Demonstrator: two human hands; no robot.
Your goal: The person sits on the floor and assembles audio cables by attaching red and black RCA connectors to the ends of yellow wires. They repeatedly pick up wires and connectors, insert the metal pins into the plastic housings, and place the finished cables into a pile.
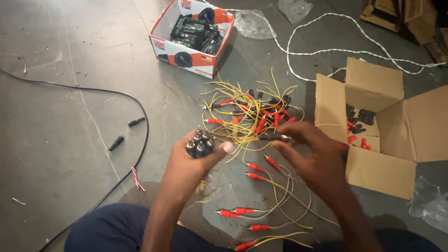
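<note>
My left hand (193, 163) is closed around a bundle of black plug connectors (200, 142), their metal ends pointing up. My right hand (310, 151) pinches one black connector (275, 137) on a yellow wire, just right of the bundle. A tangle of yellow wires with red and black plugs (254, 114) lies on the grey floor beyond my hands. More red-tipped yellow leads (254, 177) lie below my hands, down to my knees.
An open brown cardboard box (378, 175) at right holds loose red and black plug caps. A white and orange box (191, 58) with green circuit boards sits at the back. A black cable (140, 140), two loose black caps (116, 142), a white twisted cord (326, 50) and plastic bags lie around.
</note>
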